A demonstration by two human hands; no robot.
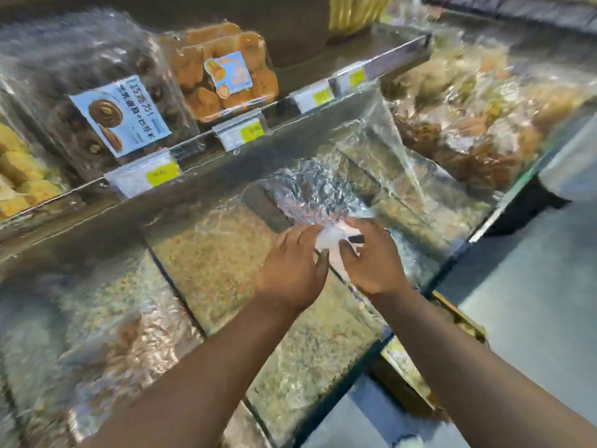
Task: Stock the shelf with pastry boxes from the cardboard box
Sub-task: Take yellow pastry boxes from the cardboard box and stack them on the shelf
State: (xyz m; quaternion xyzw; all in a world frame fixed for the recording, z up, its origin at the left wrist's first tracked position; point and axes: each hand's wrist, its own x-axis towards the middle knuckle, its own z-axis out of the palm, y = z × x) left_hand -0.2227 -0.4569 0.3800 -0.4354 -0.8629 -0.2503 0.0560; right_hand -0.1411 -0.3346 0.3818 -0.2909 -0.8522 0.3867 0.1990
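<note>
Pastry box (316, 192) (clear lid, white label at its near end) is sitting on the lower shelf (484, 221) among similar boxes. Both hands are closing on that near end, the left hand (290, 266) curling its fingers over the top and the right hand (371, 260) pinching the label corner, probably to square the box into its row. Counting in the head view: two hands, three boxes on the upper shelf (193, 149), four yellow price tags (242, 134); motion blur is making the lower-row boxes uncountable.
</note>
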